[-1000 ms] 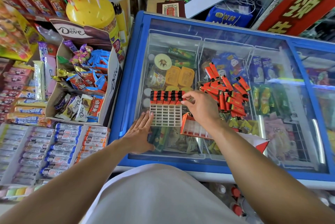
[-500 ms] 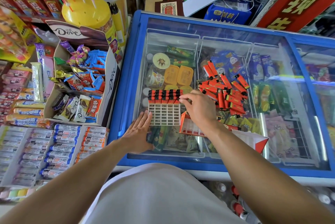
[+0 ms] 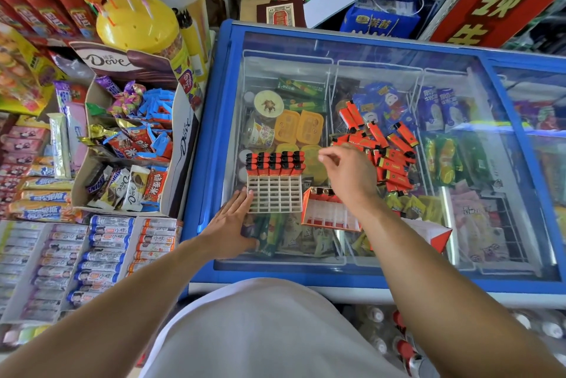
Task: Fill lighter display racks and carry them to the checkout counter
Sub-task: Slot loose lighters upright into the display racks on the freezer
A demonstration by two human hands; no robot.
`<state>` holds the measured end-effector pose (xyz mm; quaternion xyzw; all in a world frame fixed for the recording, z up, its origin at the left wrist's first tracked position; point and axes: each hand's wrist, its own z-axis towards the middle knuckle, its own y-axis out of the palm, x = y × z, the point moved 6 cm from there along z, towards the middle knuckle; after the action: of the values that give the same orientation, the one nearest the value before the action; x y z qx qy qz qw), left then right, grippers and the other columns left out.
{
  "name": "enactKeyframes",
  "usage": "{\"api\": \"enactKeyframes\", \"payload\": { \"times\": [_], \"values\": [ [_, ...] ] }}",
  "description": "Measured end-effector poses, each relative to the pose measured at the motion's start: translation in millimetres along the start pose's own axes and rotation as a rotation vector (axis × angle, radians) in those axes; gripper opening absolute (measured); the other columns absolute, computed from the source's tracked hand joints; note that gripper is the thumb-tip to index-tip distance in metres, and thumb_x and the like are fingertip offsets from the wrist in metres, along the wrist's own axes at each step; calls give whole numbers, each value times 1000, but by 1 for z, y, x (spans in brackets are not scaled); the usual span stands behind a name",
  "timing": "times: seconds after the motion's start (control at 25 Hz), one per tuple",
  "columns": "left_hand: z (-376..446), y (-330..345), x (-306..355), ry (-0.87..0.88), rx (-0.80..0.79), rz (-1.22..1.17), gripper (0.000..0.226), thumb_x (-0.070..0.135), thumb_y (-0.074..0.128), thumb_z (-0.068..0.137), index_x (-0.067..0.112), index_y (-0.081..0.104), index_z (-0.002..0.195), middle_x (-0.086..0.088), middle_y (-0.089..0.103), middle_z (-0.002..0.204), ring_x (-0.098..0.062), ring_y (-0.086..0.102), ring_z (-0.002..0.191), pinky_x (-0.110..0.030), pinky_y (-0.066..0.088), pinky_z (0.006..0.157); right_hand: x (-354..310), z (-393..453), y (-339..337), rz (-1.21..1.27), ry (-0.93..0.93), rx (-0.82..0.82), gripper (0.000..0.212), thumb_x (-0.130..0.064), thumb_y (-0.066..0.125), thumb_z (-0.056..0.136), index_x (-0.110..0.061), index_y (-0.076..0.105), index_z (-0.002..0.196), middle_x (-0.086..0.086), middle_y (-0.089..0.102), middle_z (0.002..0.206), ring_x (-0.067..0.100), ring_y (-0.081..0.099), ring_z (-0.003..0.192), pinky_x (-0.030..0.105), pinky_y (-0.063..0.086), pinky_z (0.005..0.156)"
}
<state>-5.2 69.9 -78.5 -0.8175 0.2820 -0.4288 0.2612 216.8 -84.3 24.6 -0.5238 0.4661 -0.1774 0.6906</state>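
Observation:
A white grid lighter rack [image 3: 274, 195] lies on the glass lid of a blue chest freezer [image 3: 211, 120]. Its far rows hold several orange lighters [image 3: 274, 161] with black tops. My left hand [image 3: 230, 223] lies flat on the glass, fingertips touching the rack's left edge. My right hand [image 3: 349, 177] hovers to the right of the rack with loosely curled fingers and holds nothing. A pile of loose orange lighters [image 3: 382, 148] lies on the glass just beyond it. A second orange and white rack [image 3: 329, 210] sits under my right wrist.
A Dove chocolate box [image 3: 131, 144] and rows of candy rolls [image 3: 92, 255] fill the shelves on the left. A yellow lollipop tub [image 3: 141, 25] stands behind them. An orange and white carton [image 3: 435, 235] lies by my right forearm.
My right hand has lifted off the rack's top row of lighters and moved right toward the loose pile. My left hand has stayed at the rack's left edge.

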Motion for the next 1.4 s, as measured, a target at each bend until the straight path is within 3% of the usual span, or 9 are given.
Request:
{"api": "enactKeyframes", "payload": {
  "times": [0.16, 0.32, 0.48, 0.64, 0.8, 0.96, 1.08, 1.2, 1.4],
  "values": [
    [-14, -23, 12, -76, 266, -171, 75, 36, 70, 93, 33, 31, 157, 21, 31, 155, -11, 56, 115, -19, 40, 91, 66, 25, -3, -116, 225, -109, 26, -18, 65, 96, -20, 69, 121, -1, 68, 126, 16, 67, 108, 36, 56, 86],
    [-18, -30, 59, 199, 330, -65, 42, 32, 70, 94, 28, 61, 136, 15, 55, 139, -6, 58, 114, -7, 45, 91, 73, 36, 3, -170, 210, -179, 24, -18, 69, 93, -14, 69, 117, 2, 70, 121, 19, 68, 104, 35, 55, 84],
    [-6, -6, 102, 374, 128, 173, 51, 43, 62, 97, 33, 51, 145, 8, 38, 157, -15, 40, 141, -42, 35, 118, 69, 46, 7, -310, 160, -250, 17, -19, 66, 95, -18, 69, 111, 0, 71, 111, 20, 67, 97, 28, 45, 67],
    [2, 6, 111, 328, 23, 394, 62, 48, 53, 101, 38, 29, 157, 3, 10, 168, -20, 20, 152, -40, 18, 123, 65, 48, -1, -257, 90, -204, 24, -31, 70, 91, -23, 69, 113, -3, 68, 110, 16, 66, 92, 27, 49, 68],
    [8, 18, 102, 332, -45, 558, 78, 44, 52, 100, 35, 5, 162, 0, -4, 170, -22, -2, 156, -40, 0, 125, 35, 17, -48, 140, 33, 13, 30, -28, 66, 91, -21, 66, 120, -9, 68, 94, 6, 63, 71, 25, 51, 61],
    [12, 40, 91, 306, -173, 691, 94, 48, 52, 99, 35, -21, 157, -4, -33, 161, -26, -27, 151, -50, -5, 126, 1, -43, -67, 281, -77, -133, 27, -28, 63, 97, -30, 66, 123, -15, 63, 66, 4, 48, 43, 15, 35, 41],
    [13, 45, 89, 267, -218, 662, 99, 51, 55, 97, 35, -22, 157, -2, -40, 154, -26, -34, 148, -54, -7, 125, -1, -71, -40, 196, -65, -340, 26, -36, 66, 95, -31, 60, 120, -16, 65, 88, -3, 58, 65, 14, 47, 61],
    [15, 47, 89, 249, -234, 625, 99, 58, 55, 95, 36, -18, 158, 0, -39, 154, -25, -33, 148, -54, -7, 125, 3, -79, -14, 133, -108, -299, 18, -30, 70, 92, -25, 64, 108, -11, 66, 101, 5, 61, 87, 30, 54, 79],
    [16, 48, 87, 249, -248, 599, 100, 68, 52, 93, 37, -17, 158, 2, -40, 154, -24, -33, 148, -54, -7, 124, 5, -77, 10, 26, -124, -177, 25, -32, 65, 96, -22, 69, 117, -4, 65, 107, 13, 61, 94, 22, 41, 74]
  ]
}}
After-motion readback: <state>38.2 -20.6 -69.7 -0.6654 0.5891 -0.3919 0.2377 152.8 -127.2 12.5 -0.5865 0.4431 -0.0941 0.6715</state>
